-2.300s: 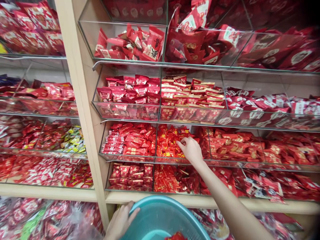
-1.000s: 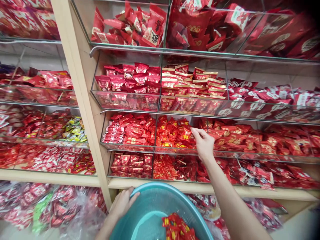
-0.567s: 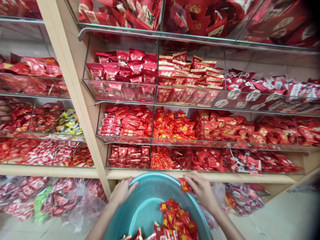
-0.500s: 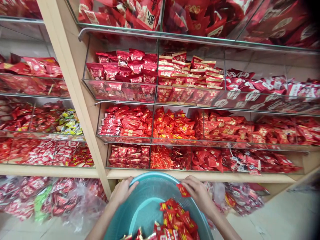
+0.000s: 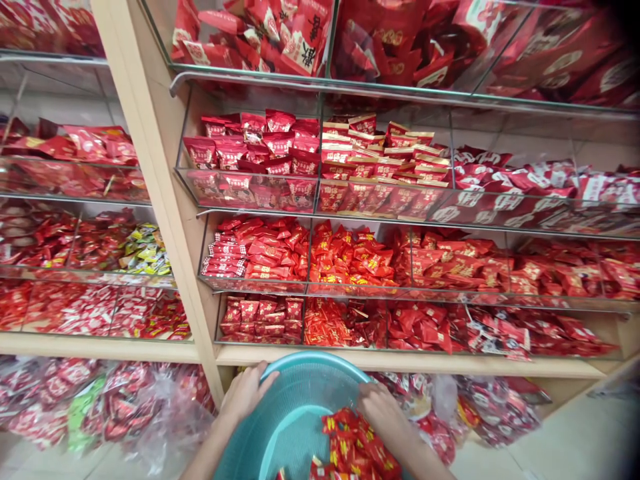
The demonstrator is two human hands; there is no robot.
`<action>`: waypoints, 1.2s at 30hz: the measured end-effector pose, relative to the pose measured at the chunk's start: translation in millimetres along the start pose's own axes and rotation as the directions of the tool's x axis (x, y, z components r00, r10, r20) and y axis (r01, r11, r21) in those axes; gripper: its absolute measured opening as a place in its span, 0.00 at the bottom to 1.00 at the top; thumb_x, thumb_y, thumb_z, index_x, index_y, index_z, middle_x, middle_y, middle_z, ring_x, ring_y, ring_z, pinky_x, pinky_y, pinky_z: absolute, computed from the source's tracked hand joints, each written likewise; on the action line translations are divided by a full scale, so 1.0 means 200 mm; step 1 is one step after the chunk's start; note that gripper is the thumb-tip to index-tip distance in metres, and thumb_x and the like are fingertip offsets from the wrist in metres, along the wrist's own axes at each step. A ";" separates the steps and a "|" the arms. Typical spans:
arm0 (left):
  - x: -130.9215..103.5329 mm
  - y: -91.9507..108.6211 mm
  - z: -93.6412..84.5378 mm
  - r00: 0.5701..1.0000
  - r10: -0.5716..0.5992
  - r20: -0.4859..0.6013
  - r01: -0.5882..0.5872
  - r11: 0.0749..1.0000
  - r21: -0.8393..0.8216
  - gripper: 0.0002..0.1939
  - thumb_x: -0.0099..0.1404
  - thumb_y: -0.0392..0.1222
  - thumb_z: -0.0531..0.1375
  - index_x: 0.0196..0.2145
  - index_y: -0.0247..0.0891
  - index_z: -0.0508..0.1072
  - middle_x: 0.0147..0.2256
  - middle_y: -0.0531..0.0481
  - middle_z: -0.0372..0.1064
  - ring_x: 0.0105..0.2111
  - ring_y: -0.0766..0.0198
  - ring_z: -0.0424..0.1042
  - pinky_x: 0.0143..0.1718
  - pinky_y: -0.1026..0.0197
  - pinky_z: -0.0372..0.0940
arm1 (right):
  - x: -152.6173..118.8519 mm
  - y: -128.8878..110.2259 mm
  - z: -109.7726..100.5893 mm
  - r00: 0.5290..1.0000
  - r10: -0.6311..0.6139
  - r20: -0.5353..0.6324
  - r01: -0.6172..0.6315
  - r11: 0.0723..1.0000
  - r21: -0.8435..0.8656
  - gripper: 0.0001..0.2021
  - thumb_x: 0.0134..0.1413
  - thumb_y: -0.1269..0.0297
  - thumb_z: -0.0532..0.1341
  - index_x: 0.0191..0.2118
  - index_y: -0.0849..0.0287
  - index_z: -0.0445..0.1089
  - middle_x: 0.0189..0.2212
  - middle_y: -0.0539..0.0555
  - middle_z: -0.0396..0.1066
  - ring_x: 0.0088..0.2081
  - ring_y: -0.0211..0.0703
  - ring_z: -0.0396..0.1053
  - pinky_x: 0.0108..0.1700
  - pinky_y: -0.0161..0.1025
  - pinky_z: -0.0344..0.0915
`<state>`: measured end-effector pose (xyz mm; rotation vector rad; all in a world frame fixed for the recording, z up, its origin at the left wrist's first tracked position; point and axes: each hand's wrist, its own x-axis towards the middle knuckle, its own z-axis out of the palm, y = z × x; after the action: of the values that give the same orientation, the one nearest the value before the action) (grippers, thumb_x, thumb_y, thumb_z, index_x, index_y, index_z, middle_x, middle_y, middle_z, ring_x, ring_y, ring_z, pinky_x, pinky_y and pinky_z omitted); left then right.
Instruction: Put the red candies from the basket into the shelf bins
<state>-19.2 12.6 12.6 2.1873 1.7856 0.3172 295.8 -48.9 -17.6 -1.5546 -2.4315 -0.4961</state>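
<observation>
A teal plastic basin (image 5: 317, 365) stands at the bottom centre, against the shelf's lower edge. Red packets with yellow print (image 5: 350, 440) are heaped in its right part. My left hand (image 5: 246, 393) grips the basin's upper left rim, thumb over the edge. On the right side, my right hand (image 5: 377, 403) is over the basin's inner edge, just above the heap. Its fingers are curled and partly blurred, so whatever they may hold is hidden.
Glass-fronted shelves hold many red packets (image 5: 357, 257). A slanted wooden post (image 5: 150, 173) divides the shelving at left. Bagged packets (image 5: 145, 407) lie on the floor at left, with more (image 5: 500, 407) at right. A wooden ledge (image 5: 450, 363) runs behind the basin.
My right hand has moved down into the basin, and the red packet it held is no longer visible in it. The view has shifted slightly, while my left hand stays on the rim.
</observation>
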 end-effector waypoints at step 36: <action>-0.01 0.01 -0.02 1.000 -0.021 0.006 0.021 0.998 -0.055 0.23 0.64 0.58 0.42 0.43 0.44 0.67 0.38 0.47 0.73 0.42 0.59 0.71 0.40 0.64 0.60 | 0.95 0.51 -0.95 0.907 0.392 -0.152 -0.416 0.890 -0.186 0.31 0.49 0.62 0.60 0.57 0.64 0.50 0.43 0.62 0.67 0.44 0.52 0.62 0.40 0.42 0.57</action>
<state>-20.0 10.4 17.3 2.1285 1.7751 0.3512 308.1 75.4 240.5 -1.9975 -1.9422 -0.7550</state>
